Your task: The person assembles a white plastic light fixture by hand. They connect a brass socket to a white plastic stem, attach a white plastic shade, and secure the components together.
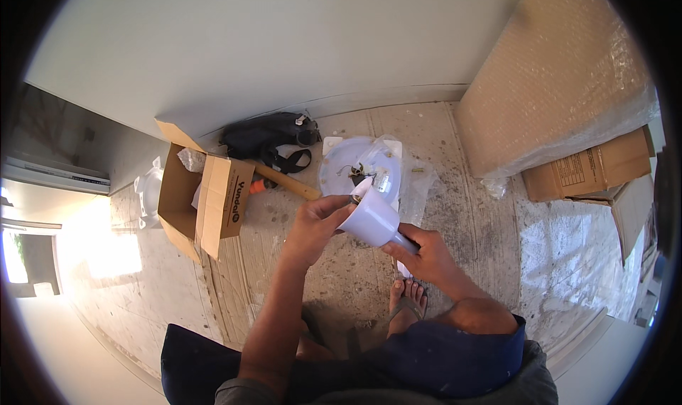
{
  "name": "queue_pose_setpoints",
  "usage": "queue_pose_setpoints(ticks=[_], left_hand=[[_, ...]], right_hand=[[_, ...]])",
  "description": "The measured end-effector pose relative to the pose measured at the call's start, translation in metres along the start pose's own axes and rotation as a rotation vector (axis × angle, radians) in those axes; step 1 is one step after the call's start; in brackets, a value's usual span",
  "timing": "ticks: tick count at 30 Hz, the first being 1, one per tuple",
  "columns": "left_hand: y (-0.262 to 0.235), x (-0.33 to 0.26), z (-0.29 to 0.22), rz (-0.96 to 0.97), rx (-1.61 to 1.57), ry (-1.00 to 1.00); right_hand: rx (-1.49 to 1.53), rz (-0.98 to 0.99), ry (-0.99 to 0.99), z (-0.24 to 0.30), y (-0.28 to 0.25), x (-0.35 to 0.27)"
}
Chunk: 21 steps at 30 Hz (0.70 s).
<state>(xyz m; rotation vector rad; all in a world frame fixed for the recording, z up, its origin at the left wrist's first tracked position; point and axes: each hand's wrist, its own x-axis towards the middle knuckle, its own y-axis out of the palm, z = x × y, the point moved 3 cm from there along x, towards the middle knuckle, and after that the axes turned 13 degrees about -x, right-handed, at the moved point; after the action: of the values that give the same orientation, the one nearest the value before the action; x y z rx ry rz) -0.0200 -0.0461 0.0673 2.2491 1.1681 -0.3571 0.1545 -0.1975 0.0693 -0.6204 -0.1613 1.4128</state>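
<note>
Above the floor I hold a white bell-shaped canopy (373, 219), tilted with its wide mouth up and to the left. A grey rod (406, 243) comes out of its narrow end, and my right hand (428, 254) is wrapped round that rod. At the rim, the fingers of my left hand (312, 227) are closed on the canopy's edge; something small and dark shows inside the mouth, too hidden to name. Just beyond, a round white motor housing (334, 172), like a ceiling fan's, lies on the floor with dark wires (357, 172) at its centre.
At left stands an open cardboard box (213, 199), with a white plastic part (148, 192) beside it. A black bag (273, 135) and a wooden handle (288, 184) lie nearby. Clear plastic (419, 192) touches the housing. A large bubble-wrapped package (554, 85) and another carton (586, 167) stand at right.
</note>
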Motion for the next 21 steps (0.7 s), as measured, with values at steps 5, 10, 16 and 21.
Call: queue_pose_setpoints(ticks=[5, 10, 16, 21], left_hand=[[-0.001, -0.003, -0.007, 0.035, 0.188, 0.03], [0.024, -0.017, -0.031, 0.164, 0.416, 0.151], [0.047, -0.038, -0.063, 0.232, 0.444, 0.082], [0.051, -0.043, -0.071, 0.311, 0.417, 0.276]], right_hand=[[0.04, -0.006, -0.038, 0.002, 0.001, 0.001], [0.217, 0.002, -0.066, -0.013, 0.007, 0.0], [0.274, -0.045, -0.163, -0.023, 0.011, -0.004], [0.335, -0.095, -0.225, -0.027, 0.012, -0.004]])
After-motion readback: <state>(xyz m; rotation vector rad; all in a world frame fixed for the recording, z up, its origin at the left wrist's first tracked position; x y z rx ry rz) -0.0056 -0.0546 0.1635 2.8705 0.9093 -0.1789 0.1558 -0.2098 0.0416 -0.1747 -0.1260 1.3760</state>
